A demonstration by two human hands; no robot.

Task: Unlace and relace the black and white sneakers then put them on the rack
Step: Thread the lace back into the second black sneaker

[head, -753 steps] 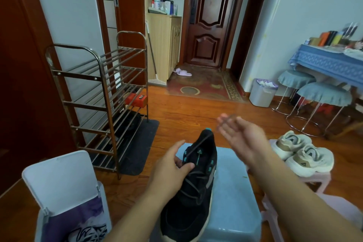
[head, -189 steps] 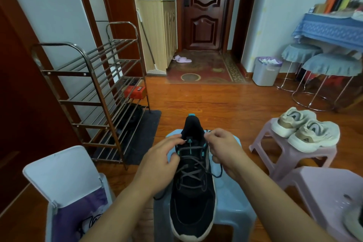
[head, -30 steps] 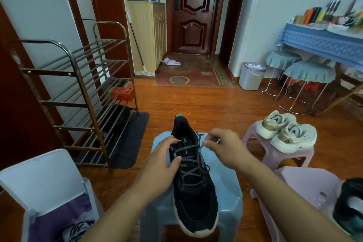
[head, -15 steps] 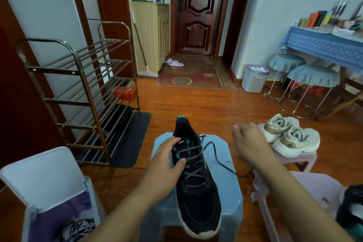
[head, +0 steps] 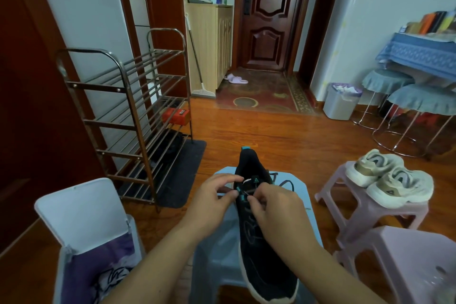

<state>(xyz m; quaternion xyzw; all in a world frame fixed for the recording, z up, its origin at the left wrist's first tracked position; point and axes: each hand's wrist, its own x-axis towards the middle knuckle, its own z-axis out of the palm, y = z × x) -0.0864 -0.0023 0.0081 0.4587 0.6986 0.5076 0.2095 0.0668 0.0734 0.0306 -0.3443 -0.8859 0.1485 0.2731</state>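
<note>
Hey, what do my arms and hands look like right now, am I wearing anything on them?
Both forearms are bare up to the frame edge, with no sleeves showing. The left hand and right hand wear no gloves, and no rings, watch or bracelets are visible. The fingernails look short and unpainted.

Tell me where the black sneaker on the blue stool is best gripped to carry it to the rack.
Probably at the heel collar of the black sneaker, coming from above at its far end: the heel points away, the opening faces up, and both the left hand and right hand are at the laces there.
</note>
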